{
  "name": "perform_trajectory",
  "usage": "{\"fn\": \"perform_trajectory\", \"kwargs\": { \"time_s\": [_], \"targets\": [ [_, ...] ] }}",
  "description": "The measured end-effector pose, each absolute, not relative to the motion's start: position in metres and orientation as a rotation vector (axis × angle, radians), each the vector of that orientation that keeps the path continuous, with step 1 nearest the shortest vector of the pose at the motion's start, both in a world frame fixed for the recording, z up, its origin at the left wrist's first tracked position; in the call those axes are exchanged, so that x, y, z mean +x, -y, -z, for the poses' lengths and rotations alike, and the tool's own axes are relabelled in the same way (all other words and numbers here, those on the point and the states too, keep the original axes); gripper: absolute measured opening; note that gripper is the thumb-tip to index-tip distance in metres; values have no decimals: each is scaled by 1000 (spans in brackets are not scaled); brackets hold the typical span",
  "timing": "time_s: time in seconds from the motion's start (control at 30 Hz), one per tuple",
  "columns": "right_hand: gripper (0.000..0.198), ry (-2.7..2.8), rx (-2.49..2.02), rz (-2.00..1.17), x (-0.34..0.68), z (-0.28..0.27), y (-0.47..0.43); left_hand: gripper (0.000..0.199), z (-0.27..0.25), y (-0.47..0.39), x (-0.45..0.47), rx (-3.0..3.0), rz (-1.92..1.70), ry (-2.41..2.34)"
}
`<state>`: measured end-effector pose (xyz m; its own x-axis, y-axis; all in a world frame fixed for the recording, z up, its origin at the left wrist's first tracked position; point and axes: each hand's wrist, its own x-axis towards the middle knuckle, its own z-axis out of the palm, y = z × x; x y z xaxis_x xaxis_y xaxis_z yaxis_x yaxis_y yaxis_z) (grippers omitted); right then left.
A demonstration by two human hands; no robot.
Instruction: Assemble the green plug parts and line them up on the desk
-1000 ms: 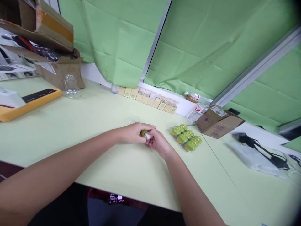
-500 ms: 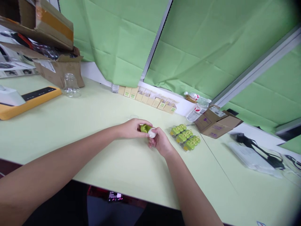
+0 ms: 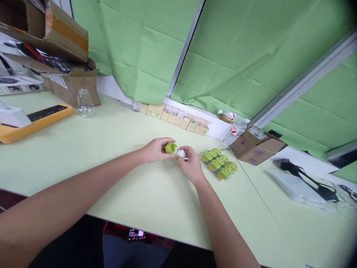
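Note:
My left hand [image 3: 157,150] is closed around a small green cup-like case [image 3: 170,147], its hollow side turned toward the right. Just right of it, my right hand [image 3: 192,163] pinches a small white rounded piece [image 3: 181,153] between thumb and fingers. A narrow gap separates the white piece from the green case. To the right of my hands, a clear tray [image 3: 221,178] lies on the table with several small green pieces [image 3: 219,162] that have yellow parts.
Small cardboard boxes [image 3: 173,116] line the wall behind. A clear jar [image 3: 84,104] and an orange-edged power strip [image 3: 47,117] are at left. Bottles [image 3: 232,134], an open carton [image 3: 252,145] and a black cable [image 3: 304,176] lie to the right. A phone [image 3: 136,234] sits below the table edge.
The white piece has come away from the green case; my right hand has moved slightly up and right with it. My left hand has turned the case's opening more into view.

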<state>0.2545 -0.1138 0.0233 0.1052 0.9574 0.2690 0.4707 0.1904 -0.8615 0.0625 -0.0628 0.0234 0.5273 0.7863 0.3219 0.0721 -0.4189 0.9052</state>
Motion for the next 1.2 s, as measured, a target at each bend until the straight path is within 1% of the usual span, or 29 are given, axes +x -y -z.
{"fn": "perform_trajectory", "kwargs": {
  "time_s": [0.1,0.3,0.5,0.63,0.83,1.03,1.13,1.2],
  "targets": [
    [31,1690,-1462,-456,256,-19,115,60,-23,65,63,1868,-962,-746],
    [28,2007,-1547,-282,255,-18,119,57,-27,70,63,1915,-956,-740],
    [30,2088,-1512,-268,253,-20,119,45,-36,77,58,2055,-842,-790],
    [32,2072,-1498,-279,251,-21,121,41,-40,82,58,2103,-793,-776],
    [39,2031,-1541,-266,253,-22,122,39,-41,83,59,2099,-783,-806],
    [46,2060,-1617,-258,257,-18,120,41,-41,82,58,2157,-765,-850],
    [42,1999,-1543,-232,257,-20,120,41,-40,83,60,2157,-767,-824],
    [32,1918,-1455,-200,255,-24,121,39,-40,84,61,2165,-784,-806]
  ]
}}
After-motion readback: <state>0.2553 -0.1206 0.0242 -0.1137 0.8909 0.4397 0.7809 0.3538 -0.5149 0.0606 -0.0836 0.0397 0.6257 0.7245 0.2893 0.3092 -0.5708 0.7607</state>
